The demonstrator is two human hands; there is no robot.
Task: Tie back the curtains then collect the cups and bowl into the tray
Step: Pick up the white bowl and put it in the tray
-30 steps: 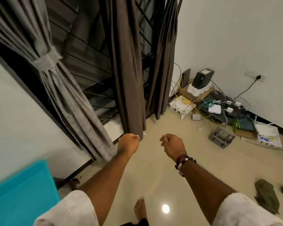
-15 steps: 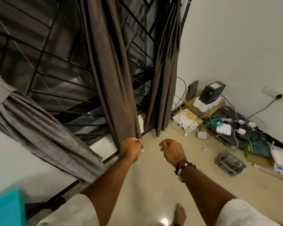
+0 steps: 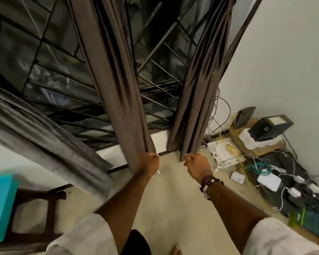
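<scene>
- Closest in, two bare forearms reach forward out of pale sleeves, a bare foot [image 3: 176, 250] just showing on the cream floor [image 3: 169, 203] below them.
- The left hand [image 3: 149, 162] is a closed fist around the bottom end of the left brown curtain [image 3: 116, 85], with a bit of something white sticking out under the knuckles; I can't tell what it is.
- The right hand [image 3: 197, 165], a bracelet [image 3: 209, 184] on its wrist, has its fingers curled on the lower edge of the right brown curtain [image 3: 201, 92].
- The two panels hang just apart, a strip of barred window [image 3: 160, 70] between them.
- Off to the left, a grey curtain [image 3: 50, 144] sweeps down past a teal box [image 3: 0, 207] on a dark wooden stand [image 3: 48, 203].
- Farther right, by the white wall [image 3: 284, 61], lies a tangle of cables [image 3: 260, 168], white adapters and a black box [image 3: 271, 128].
</scene>
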